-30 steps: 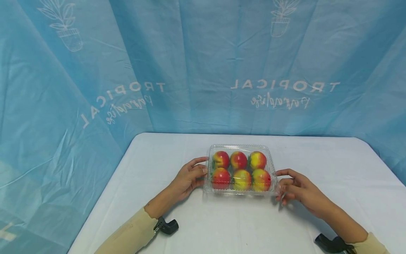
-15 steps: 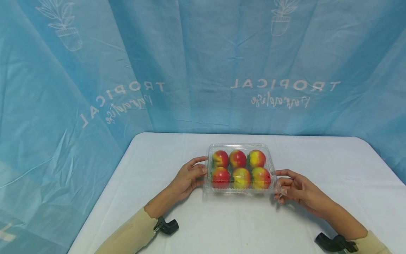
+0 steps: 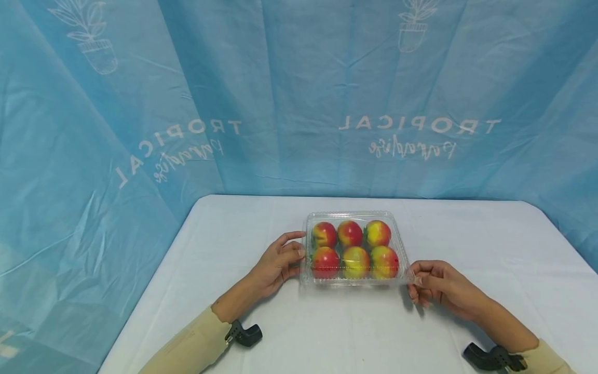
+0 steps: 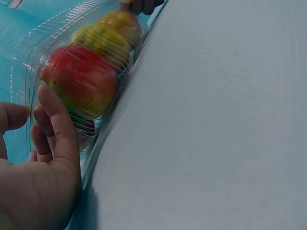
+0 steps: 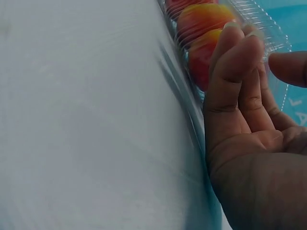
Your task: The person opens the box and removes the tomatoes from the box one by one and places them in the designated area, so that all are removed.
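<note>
A clear plastic clamshell box (image 3: 352,217) lies near the middle of the table, its lid down. Inside sit several round red-and-yellow fruits (image 3: 356,262) in two rows; their exact kind is unclear. At the box's left side my left hand (image 3: 275,264) holds the rim, fingertips against the wall, as the left wrist view shows. My right hand (image 3: 444,287) has its bent fingers and thumb at the near right corner, where they grip the lid's edge. In the right wrist view its bent fingers (image 5: 240,72) hide part of the box.
A white cloth (image 3: 350,332) covers the table. Blue curtains (image 3: 303,93) with mirrored lettering hang behind it and along the left. Each wrist bears a black camera mount, on the left (image 3: 246,334) and on the right (image 3: 490,357).
The right index finger has drawn in from along the box's side to the near right corner, and the right fingers bend more. The left hand and the box have hardly moved.
</note>
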### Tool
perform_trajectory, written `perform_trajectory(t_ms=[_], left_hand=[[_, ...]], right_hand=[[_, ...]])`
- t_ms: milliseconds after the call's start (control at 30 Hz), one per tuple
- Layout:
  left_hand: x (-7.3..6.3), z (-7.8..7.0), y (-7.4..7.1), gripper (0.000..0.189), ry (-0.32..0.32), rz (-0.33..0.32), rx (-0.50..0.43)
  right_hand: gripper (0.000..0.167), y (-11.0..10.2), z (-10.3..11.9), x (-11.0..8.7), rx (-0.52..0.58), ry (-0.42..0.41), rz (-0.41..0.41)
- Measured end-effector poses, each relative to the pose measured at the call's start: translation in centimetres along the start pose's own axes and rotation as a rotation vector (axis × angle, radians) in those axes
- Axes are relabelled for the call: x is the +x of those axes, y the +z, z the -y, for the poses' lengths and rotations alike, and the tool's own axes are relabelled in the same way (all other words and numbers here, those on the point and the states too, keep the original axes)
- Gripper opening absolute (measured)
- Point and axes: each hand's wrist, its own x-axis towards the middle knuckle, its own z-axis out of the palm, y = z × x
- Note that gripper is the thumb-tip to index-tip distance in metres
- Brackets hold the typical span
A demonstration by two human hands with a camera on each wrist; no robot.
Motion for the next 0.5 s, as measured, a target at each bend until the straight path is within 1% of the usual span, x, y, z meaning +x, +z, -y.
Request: perform_trajectory(t_ms=[233,500], left_hand=[[-0.05,0.16,-0.08,0.057,0.008,0.024,-0.01],[-0.03,0.33,-0.12,0.056,0.008,0.038,-0.017]], right_hand=[[0.031,-0.29,-0.4,-0.04,0.045,0.018,-0.004],[0.031,-0.13,-0.34,-0.06,0.069,0.004,0.006]])
